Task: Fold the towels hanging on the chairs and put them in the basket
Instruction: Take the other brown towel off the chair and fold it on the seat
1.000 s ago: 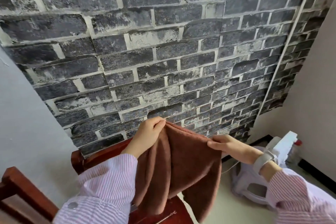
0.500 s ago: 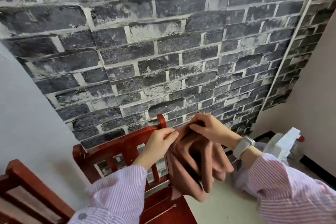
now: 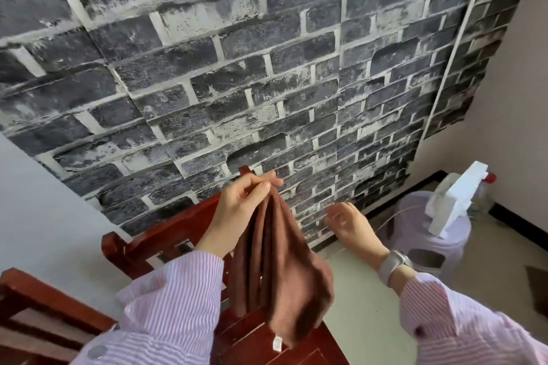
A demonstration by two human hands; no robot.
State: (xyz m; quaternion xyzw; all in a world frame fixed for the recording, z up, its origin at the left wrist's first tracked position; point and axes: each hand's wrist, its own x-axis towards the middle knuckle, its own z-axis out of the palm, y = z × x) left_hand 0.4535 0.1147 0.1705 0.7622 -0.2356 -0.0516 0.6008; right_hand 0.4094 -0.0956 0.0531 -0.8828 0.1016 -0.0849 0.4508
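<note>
Your left hand (image 3: 237,207) pinches the brown towel (image 3: 278,275) by its top, low in the middle of the frame. It hangs doubled over the red wooden chair (image 3: 166,234). Your right hand (image 3: 347,221) is loose and empty. More folding is left, and no basket shows.

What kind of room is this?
Probably a corner of a home: brick-pattern wallpaper on the wall, red wooden chairs, and a lilac plastic stool on a tiled floor. The left hand pinches a brown towel.
</note>
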